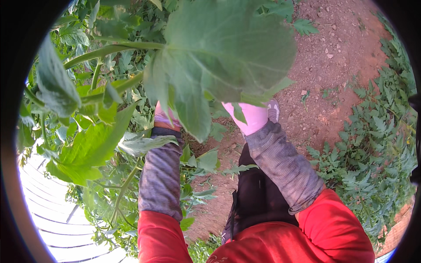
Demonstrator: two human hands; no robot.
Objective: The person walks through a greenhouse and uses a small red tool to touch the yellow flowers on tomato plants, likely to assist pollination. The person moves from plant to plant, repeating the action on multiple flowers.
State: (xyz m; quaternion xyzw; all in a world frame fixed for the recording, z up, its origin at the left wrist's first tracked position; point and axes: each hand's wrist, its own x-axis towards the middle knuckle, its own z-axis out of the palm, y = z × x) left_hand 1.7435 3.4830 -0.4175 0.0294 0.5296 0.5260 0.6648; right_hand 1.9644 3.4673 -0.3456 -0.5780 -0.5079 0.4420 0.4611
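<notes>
A large green leaf, close to the camera and blurred, hangs across the upper middle of my view. It grows from a thick green stem of a leafy plant that looks like tomato. Behind the leaf reach both my arms in grey striped sleeve covers. My left hand, in a thin pinkish glove, shows only around the wrist among the foliage; its fingers are hidden. Of my right hand, in a pink glove, the wrist and back are visible below the leaf's edge. Its fingers are covered too, so any hold is out of sight.
Reddish-brown soil with small stones forms a path on the right. More lobed-leaf plants line its far side. A bright ribbed covering lies at lower left. A shoe shows beside my right wrist.
</notes>
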